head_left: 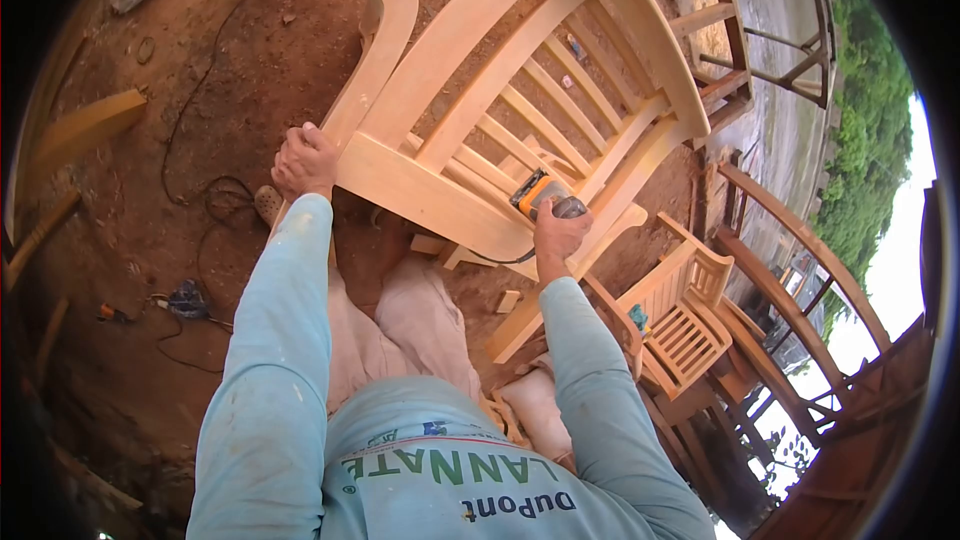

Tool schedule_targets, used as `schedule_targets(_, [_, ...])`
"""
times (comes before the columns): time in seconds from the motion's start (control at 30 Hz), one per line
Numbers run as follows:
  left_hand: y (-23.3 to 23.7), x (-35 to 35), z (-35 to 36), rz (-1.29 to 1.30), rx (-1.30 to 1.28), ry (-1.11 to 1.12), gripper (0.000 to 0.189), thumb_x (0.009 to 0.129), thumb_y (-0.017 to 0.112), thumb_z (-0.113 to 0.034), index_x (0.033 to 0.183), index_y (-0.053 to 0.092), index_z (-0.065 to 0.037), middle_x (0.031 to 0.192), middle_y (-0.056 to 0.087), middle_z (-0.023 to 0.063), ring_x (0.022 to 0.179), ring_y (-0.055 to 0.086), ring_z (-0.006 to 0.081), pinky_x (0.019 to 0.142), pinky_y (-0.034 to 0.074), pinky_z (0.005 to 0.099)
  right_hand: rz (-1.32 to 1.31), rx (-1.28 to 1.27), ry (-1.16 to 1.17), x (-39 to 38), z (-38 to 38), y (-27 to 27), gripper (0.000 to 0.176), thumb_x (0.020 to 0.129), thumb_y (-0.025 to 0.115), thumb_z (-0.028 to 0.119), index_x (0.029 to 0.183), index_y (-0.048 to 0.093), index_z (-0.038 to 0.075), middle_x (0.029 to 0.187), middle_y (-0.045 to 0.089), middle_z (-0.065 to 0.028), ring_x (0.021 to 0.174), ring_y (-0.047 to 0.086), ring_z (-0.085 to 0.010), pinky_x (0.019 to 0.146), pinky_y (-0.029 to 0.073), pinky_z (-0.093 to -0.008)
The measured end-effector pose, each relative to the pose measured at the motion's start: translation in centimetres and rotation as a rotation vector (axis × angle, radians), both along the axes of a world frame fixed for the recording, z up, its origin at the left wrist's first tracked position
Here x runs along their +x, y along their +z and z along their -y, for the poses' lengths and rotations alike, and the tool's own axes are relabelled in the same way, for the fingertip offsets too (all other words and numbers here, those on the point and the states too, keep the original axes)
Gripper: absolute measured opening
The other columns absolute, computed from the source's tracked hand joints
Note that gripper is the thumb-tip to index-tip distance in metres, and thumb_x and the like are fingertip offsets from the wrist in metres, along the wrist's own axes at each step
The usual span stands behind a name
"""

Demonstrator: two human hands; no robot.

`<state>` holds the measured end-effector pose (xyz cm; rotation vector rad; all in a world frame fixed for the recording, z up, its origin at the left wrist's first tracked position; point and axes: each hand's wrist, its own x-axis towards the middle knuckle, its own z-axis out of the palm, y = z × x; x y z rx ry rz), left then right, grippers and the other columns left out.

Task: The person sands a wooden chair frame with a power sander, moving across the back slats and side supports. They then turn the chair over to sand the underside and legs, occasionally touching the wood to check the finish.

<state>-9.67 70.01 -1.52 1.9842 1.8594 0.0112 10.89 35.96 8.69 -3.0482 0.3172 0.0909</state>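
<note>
A large pale wooden bench (pixel 430 202) with a slatted back fills the middle of the view, tipped at an angle before me. My left hand (pixel 305 162) is closed around its wooden arm piece, near the corner joint. In my right hand (pixel 560 237) is a yellow and black power sander (pixel 541 194), pressed against the slats and rails on the bench's right part. The sander's underside is hidden from me. A dark cord runs from it along the lower rail.
A smaller slatted wooden chair (pixel 683 325) stands at the right. Dark cords (pixel 215 200) snake over the reddish dirt floor (pixel 130 230) at left, near a small power tool (pixel 112 313). Wood offcuts (pixel 508 301) lie by my legs. Curved wooden frames (pixel 800 230) rise at far right.
</note>
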Motion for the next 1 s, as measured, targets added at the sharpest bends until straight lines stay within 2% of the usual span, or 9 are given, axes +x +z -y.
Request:
schedule_targets(0.3, [0.1, 0.1, -0.1, -0.019, -0.019, 0.003, 0.044, 0.102, 0.048, -0.047, 0.101, 0.074, -0.011, 0.103, 0.078, 0.0145, 0.103, 0.071, 0.0394, 0.089, 0.052, 0.0539, 0.027, 0.019, 0.077, -1.2, -5.4, -1.3, 0.095, 0.078, 0.084, 0.043, 0.144, 0.038, -0.006, 0.140, 0.050, -0.0299, 0.127, 0.056, -0.0476, 0.107, 0.049, -0.0536])
schedule_targets(0.47, [0.0, -0.1, -0.1, -0.005, -0.039, 0.002, 0.044, 0.102, 0.048, -0.048, 0.103, 0.073, -0.012, 0.104, 0.078, 0.0140, 0.103, 0.071, 0.0390, 0.090, 0.052, 0.0538, 0.008, 0.044, 0.093, -2.4, -9.9, -0.5, 0.091, 0.079, 0.083, 0.042, 0.143, 0.038, -0.004, 0.138, 0.049, -0.0275, 0.120, 0.061, -0.0480, 0.100, 0.052, -0.0566])
schedule_targets(0.67, [0.0, -0.1, -0.1, -0.011, -0.055, -0.001, 0.044, 0.102, 0.048, -0.048, 0.105, 0.074, -0.012, 0.106, 0.078, 0.0140, 0.105, 0.070, 0.0389, 0.091, 0.051, 0.0533, -0.020, 0.116, 0.142, -3.4, -13.5, 0.3, 0.089, 0.080, 0.083, 0.041, 0.144, 0.038, -0.003, 0.140, 0.047, -0.0277, 0.121, 0.060, -0.0477, 0.100, 0.052, -0.0559])
schedule_targets(0.77, [0.3, -0.2, 0.0, -0.009, -0.051, -0.009, 0.045, 0.102, 0.048, -0.048, 0.104, 0.074, -0.011, 0.105, 0.078, 0.0149, 0.103, 0.071, 0.0394, 0.091, 0.051, 0.0540, -0.009, 0.103, 0.185, -3.5, -13.2, 0.0, 0.089, 0.080, 0.082, 0.041, 0.144, 0.038, -0.002, 0.142, 0.046, -0.0276, 0.122, 0.060, -0.0474, 0.101, 0.052, -0.0555])
schedule_targets(0.87, [0.0, -0.1, -0.2, 0.020, -0.019, -0.019, 0.045, 0.102, 0.048, -0.048, 0.103, 0.073, -0.011, 0.103, 0.077, 0.0161, 0.101, 0.071, 0.0407, 0.089, 0.052, 0.0549, -0.047, 0.144, 0.115, -3.0, -11.4, 0.3, 0.098, 0.077, 0.084, 0.042, 0.150, 0.038, -0.005, 0.145, 0.050, -0.0301, 0.133, 0.053, -0.0460, 0.111, 0.046, -0.0534])
schedule_targets(0.97, [-0.4, -0.3, 0.1, 0.030, 0.023, -0.017, 0.046, 0.103, 0.047, -0.048, 0.100, 0.073, -0.010, 0.100, 0.077, 0.0168, 0.099, 0.071, 0.0423, 0.086, 0.052, 0.0555, 0.002, 0.064, 0.132, -1.8, -8.1, -0.1, 0.091, 0.079, 0.083, 0.041, 0.146, 0.039, -0.002, 0.141, 0.049, -0.0267, 0.123, 0.059, -0.0464, 0.103, 0.051, -0.0550])
schedule_targets(1.0, [-0.2, -0.2, 0.0, 0.025, 0.019, -0.012, 0.046, 0.103, 0.047, -0.048, 0.100, 0.073, -0.010, 0.100, 0.077, 0.0167, 0.099, 0.071, 0.0422, 0.086, 0.052, 0.0556, 0.021, 0.053, 0.130, -1.4, -6.9, -0.3, 0.093, 0.078, 0.083, 0.042, 0.146, 0.040, -0.003, 0.140, 0.050, -0.0269, 0.124, 0.059, -0.0465, 0.104, 0.051, -0.0551])
